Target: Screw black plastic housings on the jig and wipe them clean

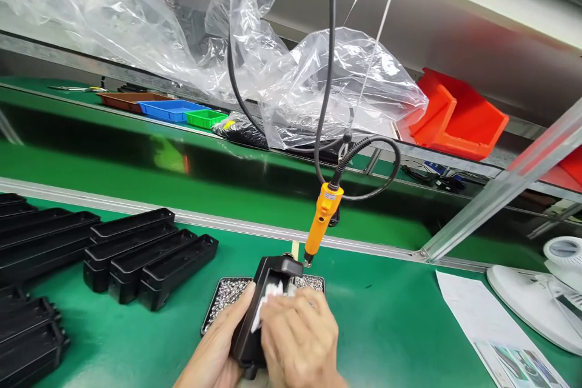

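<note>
My left hand (217, 345) grips a long black plastic housing (266, 291) from the left side, tilted up over a tray of small screws (224, 294). My right hand (300, 336) is closed on a small white piece (271, 294) and presses it into the housing's open top. An orange electric screwdriver (322, 218) hangs on its black cable just behind the housing, its tip near the housing's far end.
Rows of the same black housings (150, 251) lie on the green mat at left. A paper sheet (486, 321) and a white fan base (531, 300) sit at right. Behind a metal rail are a conveyor, coloured trays (169, 109), clear plastic bags (318, 82) and red bins (457, 115).
</note>
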A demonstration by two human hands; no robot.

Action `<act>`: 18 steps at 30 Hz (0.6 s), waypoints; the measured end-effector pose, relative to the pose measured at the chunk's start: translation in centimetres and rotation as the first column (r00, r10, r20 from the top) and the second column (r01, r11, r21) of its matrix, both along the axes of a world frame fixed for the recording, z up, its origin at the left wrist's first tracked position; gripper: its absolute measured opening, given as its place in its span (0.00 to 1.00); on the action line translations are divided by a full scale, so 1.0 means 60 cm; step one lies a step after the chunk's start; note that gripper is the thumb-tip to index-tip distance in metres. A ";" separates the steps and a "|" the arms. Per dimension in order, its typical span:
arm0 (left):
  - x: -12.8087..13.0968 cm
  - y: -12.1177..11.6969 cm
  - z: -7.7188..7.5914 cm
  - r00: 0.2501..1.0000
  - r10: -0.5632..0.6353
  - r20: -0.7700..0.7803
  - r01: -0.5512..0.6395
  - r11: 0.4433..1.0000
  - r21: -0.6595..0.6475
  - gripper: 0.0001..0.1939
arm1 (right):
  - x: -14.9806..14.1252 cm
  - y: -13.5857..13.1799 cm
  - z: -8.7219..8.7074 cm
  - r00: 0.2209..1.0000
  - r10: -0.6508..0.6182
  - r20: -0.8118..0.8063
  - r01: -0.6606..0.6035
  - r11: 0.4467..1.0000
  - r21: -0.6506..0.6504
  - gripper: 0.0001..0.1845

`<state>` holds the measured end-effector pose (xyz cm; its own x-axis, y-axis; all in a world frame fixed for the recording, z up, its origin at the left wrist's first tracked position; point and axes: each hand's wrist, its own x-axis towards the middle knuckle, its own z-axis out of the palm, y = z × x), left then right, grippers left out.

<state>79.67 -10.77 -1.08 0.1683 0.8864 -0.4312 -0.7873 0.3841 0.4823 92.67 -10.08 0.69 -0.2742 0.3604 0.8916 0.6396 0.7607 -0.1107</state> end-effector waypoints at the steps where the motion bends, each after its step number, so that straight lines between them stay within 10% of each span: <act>1: 0.000 0.000 0.001 1.000 -0.006 0.008 0.006 1.000 -0.009 0.20 | -0.001 0.001 -0.001 1.000 0.023 -0.010 -0.023 0.999 0.024 0.11; 14: 0.000 -0.002 -0.004 1.000 -0.005 0.004 0.005 0.999 0.037 0.16 | -0.001 -0.002 -0.001 0.995 0.077 -0.056 -0.078 0.997 -0.021 0.09; 18: -0.002 -0.001 -0.003 1.000 0.001 -0.027 -0.001 1.000 -0.020 0.17 | 0.022 0.002 0.026 0.939 0.187 -0.289 -0.276 0.910 -0.309 0.06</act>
